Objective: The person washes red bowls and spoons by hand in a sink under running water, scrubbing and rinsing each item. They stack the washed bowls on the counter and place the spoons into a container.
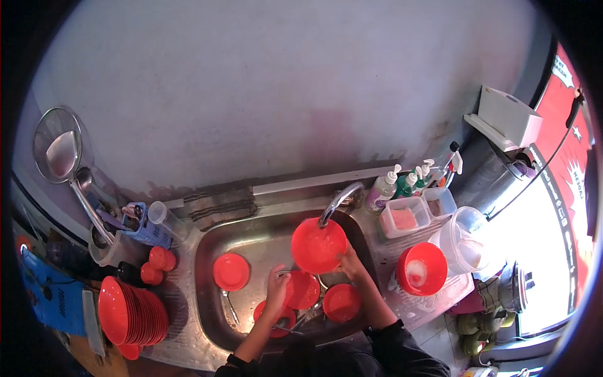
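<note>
A red bowl (319, 245) is tilted under the tap (339, 200), with water in it. My right hand (349, 262) grips its lower right rim. My left hand (276, 286) is closed at the left edge of a second, smaller red bowl (303, 290), just below the first; its fingertips are partly hidden. In the steel sink (210, 308) lie a small red dish (231, 271) at the left, another red bowl (342, 303) at the right and a red bowl (284, 322) partly behind my left forearm. A spoon (231, 306) and other cutlery lie on the sink floor.
Stacked red bowls (132, 314) stand on the left drainboard near small red cups (162, 257) and a blue utensil basket (151, 227). On the right are a red bowl with suds (422, 270), a clear tub (461, 242), a sponge container (405, 218) and pump bottles (383, 188).
</note>
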`<control>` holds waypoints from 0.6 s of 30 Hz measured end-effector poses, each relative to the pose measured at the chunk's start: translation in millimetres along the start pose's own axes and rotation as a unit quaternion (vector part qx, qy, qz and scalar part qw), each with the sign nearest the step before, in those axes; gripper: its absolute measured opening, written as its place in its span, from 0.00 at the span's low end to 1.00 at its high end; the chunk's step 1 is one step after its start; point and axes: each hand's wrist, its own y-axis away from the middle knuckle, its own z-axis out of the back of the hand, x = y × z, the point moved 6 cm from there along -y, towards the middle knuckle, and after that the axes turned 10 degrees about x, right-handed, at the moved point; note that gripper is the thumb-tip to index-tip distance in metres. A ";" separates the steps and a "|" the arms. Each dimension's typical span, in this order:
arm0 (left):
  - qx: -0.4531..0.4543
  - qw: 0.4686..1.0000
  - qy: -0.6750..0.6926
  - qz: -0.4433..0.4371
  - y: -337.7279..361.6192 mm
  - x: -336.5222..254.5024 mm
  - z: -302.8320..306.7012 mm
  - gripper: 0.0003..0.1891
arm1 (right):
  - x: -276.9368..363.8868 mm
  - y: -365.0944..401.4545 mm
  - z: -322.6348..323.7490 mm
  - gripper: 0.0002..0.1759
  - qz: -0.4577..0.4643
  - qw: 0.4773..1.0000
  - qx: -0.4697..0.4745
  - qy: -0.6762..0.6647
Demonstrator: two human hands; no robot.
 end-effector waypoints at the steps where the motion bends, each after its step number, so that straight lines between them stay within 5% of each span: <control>1: 0.005 1.000 0.008 -0.011 2.1 -2.1 -1.5 0.16 | 1.1 4.0 -1.2 0.36 -0.033 0.997 0.027 -0.063; 3: -0.003 0.999 -0.019 -0.028 0.9 4.1 5.6 0.15 | -1.3 6.3 3.0 0.36 -0.065 0.988 0.056 -0.125; 6: -0.010 0.999 -0.020 -0.027 1.2 8.5 9.5 0.15 | -20.1 -5.0 22.0 0.37 -0.020 0.999 0.025 0.001; 8: -0.010 1.000 0.007 -0.010 1.2 11.9 7.6 0.16 | -21.7 -6.6 28.4 0.36 0.050 0.997 -0.062 0.000; 14: 0.028 0.990 0.071 0.116 8.5 14.7 -11.1 0.17 | 10.8 21.3 -1.2 0.36 0.004 0.989 0.036 -0.141; 18: 0.033 0.986 0.105 0.129 11.0 35.3 -3.1 0.18 | 14.0 16.3 6.0 0.32 0.083 0.991 -0.013 -0.106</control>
